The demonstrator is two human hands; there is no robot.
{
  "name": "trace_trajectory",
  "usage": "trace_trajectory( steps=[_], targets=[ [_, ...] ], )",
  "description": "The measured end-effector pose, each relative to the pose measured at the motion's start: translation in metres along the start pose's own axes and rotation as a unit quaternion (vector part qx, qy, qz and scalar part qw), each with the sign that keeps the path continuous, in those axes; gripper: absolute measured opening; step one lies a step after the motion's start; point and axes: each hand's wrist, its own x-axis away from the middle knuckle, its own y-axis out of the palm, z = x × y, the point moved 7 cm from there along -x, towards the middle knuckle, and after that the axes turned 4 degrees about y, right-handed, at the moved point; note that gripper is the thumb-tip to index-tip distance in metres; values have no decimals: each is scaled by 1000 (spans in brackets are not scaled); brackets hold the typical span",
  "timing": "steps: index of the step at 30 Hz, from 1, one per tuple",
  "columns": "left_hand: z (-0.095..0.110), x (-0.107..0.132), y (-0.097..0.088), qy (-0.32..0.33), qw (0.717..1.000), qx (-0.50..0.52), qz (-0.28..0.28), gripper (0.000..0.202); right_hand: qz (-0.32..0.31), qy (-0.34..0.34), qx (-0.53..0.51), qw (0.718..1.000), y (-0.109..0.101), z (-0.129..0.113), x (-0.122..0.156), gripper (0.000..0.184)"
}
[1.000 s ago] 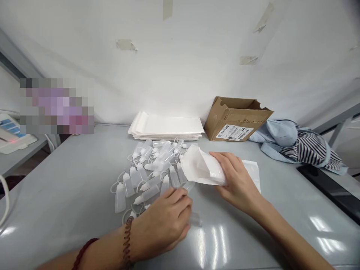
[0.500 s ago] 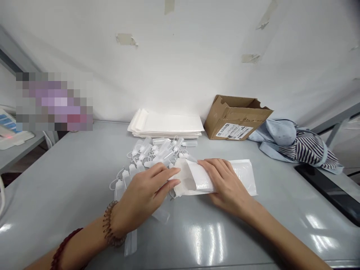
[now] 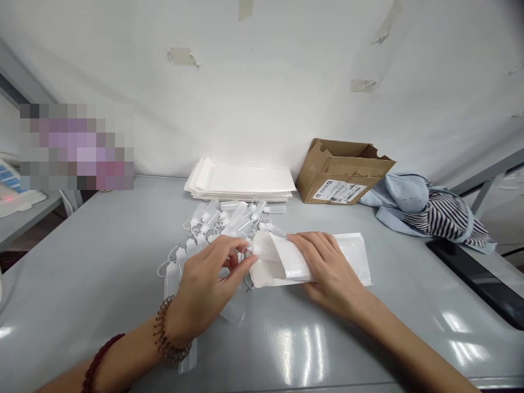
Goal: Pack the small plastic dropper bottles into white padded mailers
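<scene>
A white bubble mailer (image 3: 354,254) lies flat on the grey table, its mouth gaping toward the left. My right hand (image 3: 329,268) grips the mailer's middle, fingers across the top and thumb under the near edge. At the mouth, my left hand (image 3: 213,281) pinches a small clear plastic bottle with a white cap (image 3: 254,250) between thumb and fingers. The cap end points at the opening; most of this bottle is hidden by the hand. Several similar squeeze bottles (image 3: 235,218) with looped cap tethers lie in a loose pile behind and under my left hand.
A stack of white mailers (image 3: 245,180) rests against the wall. An open cardboard box (image 3: 347,172) stands to its right, with blue and striped cloth (image 3: 434,207) beside it. A black phone (image 3: 475,278) lies at the right. A blurred-out area covers the far left.
My left fingers have shifted and curled, so the white cap now shows between them at the mailer's mouth. My right hand and the mailer stay almost where they were.
</scene>
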Motion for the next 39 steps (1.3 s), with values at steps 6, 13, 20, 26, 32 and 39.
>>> trace_trajectory(
  steps=[6,13,20,26,32,39],
  targets=[
    [3,0,-2,-18,995,97,-1,6,1,-4,-11,1000,1,-5,-1,56],
    [28,4,14,87,979,128,-130,20,11,-67,41,997,2,-28,3,47],
    [41,20,38,125,921,152,-337,24,-10,-65,36,997,6,-29,1,49],
    [31,7,21,122,959,125,-223,21,-12,-38,30,999,2,-12,0,50],
    [13,2,20,135,971,15,-196,25,52,37,75,995,-13,34,-4,52],
    [15,22,46,181,925,-64,-329,15,104,156,126,974,-43,83,-2,49]
  ],
)
